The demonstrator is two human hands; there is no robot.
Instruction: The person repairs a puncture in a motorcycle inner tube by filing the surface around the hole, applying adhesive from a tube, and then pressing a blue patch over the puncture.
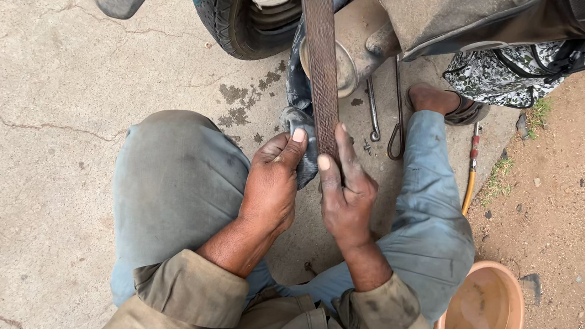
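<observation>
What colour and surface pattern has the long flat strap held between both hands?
Dark brown, with a fine woven, scaly texture: the long flat strap, clearest in the head view.

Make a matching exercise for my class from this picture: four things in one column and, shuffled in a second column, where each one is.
Things
1. belt
2. bowl
3. tyre
4. screwdriver

Places
A. at the top, behind the knees
B. lying at the edge of the concrete, beside the right leg
C. on the dirt at the lower right
D. between the left hand and right hand

Pairs: 1-D, 2-C, 3-A, 4-B
</observation>
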